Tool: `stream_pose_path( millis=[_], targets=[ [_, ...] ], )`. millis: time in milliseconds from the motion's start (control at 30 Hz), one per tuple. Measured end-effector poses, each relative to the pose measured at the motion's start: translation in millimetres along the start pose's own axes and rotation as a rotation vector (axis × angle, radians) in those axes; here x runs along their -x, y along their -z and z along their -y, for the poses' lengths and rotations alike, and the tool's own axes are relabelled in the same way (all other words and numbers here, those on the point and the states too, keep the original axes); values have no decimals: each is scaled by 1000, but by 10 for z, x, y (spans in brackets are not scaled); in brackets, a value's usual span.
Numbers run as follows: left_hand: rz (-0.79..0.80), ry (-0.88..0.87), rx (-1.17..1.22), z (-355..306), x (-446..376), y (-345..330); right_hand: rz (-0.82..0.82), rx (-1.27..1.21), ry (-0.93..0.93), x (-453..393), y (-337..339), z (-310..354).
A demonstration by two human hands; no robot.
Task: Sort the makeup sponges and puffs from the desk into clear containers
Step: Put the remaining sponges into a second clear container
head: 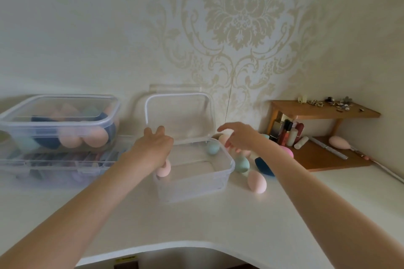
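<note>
Clear plastic container (227, 160) sits open mid-desk, lid (177, 113) propped upright behind it. Head view: left hand (153, 146) holds a pink sponge (163, 169) at the near-left corner, right over the wall, fingers curled round it. Right hand (238, 136) hovers loose, grasping nothing, above loose sponges just right of the box: teal sponge (241, 164), pink egg sponge (256, 182), dark blue sponge (263, 166). One pale teal sponge (212, 148) already inside. Risks, as a guess: pink one released on the rim bounces out; right arm sweep rolls egg sponges off the desk (196, 225); a knock drops the lid shut. Filled container (59, 122) at left
</note>
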State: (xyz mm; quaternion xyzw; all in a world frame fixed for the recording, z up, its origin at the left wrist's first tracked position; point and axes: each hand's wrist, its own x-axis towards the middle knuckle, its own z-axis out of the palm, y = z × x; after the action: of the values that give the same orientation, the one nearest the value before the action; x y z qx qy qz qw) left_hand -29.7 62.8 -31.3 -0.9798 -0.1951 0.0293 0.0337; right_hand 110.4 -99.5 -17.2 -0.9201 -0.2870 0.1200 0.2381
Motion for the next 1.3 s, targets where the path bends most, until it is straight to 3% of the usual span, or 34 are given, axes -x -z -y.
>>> stream_pose_path(
  millis=[67, 133, 200, 300, 467, 533, 600, 700, 933, 1200, 1300],
  targets=[
    [10, -26, 21, 39, 9, 1, 165, 9, -23, -20, -92, 19],
    [1, -55, 41, 90, 17, -2, 192, 82, 29, -79, -169, 29],
    [-12, -70, 66, 133, 26, -11, 168, 121, 49, -129, -208, 9],
    [-25, -85, 94, 172, 28, -27, 112, -76, 2, -155, -160, -68],
    [-35, -83, 150, 111, 10, -30, -281, -343, 97, 9, 159, -50],
    [-46, -80, 177, 27, -6, -31, -260, -405, 172, 167, 226, 52],
    [-60, -81, 184, -70, -17, -25, -98, -492, 210, 323, 184, 169],
    [-70, -96, 194, -196, -32, -2, 73, -259, 238, 434, -38, 237],
    [-103, -123, 289, -246, -36, 18, -20, 186, 206, 388, -404, 241],
    [-156, -123, 318, -266, -87, -63, -38, 116, 186, 305, -481, 297],
    [-180, -65, 268, -338, -96, -89, 27, 90, 202, 311, -414, 255]
  ],
)
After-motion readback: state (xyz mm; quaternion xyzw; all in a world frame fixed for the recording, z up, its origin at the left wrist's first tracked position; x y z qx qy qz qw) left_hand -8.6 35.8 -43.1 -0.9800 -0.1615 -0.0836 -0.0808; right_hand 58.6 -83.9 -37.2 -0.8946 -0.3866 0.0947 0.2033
